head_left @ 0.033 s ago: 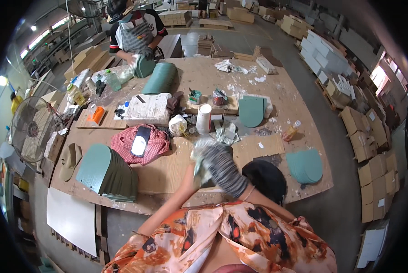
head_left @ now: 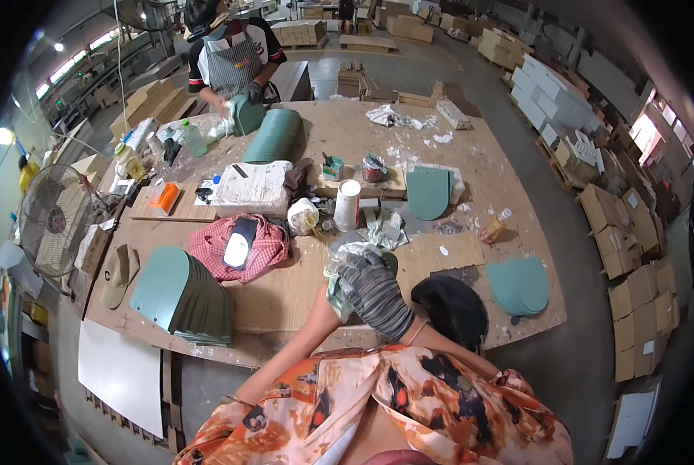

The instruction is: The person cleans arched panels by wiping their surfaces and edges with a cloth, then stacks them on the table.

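My left hand [head_left: 334,301] is closed round a pale, crumpled rag [head_left: 339,267], which covers most of its fingers. Close against it, my right hand [head_left: 374,288] wears a grey striped knit glove, its fingers bent over a green panel [head_left: 392,263]. Only a small edge of that panel shows; hands and rag hide the rest. To the left stands a stack of round-ended green panels [head_left: 184,298]. More green panels [head_left: 517,285] lie fanned at the right edge. A black rounded object [head_left: 451,310] sits beside my right wrist.
On the worktable [head_left: 277,298] are a white cylinder [head_left: 347,203], a phone [head_left: 240,244] on a red checked cloth [head_left: 207,249], a small bottle [head_left: 496,226] and a tan cap [head_left: 120,277]. Across the table a co-worker [head_left: 237,66] handles green panels. A fan [head_left: 55,221] stands left.
My gloved right hand and the rag have shifted slightly downward, toward me. The gloved fingers appear sharper now. The co-worker's hand with a cloth has moved a little.
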{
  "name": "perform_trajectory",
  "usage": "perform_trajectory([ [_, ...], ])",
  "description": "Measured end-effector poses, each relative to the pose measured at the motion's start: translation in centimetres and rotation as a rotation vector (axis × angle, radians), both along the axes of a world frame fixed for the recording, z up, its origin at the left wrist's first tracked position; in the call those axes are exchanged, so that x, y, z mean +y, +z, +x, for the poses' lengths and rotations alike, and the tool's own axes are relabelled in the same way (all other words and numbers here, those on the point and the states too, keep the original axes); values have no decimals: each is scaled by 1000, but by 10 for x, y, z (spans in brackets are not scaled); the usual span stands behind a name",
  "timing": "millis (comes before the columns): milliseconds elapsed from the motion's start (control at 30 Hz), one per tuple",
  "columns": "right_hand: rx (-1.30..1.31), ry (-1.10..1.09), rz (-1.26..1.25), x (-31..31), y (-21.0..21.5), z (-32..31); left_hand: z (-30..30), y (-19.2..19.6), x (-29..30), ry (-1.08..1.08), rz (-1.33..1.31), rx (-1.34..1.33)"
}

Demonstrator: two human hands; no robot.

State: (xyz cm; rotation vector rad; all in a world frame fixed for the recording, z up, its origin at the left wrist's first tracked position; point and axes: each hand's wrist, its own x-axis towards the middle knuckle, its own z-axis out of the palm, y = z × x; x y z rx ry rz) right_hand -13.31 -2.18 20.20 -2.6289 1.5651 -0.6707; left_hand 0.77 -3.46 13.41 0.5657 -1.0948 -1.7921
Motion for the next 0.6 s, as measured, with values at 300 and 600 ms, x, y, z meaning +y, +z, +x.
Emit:
perform_trajectory([
  [300, -219, -116, 244, -51, -73, -39, 3, 41, 17, 175, -336, -636],
  [600, -794, -129, 5, -49, -47, -34, 15, 34, -6, 157, -381, -604],
])
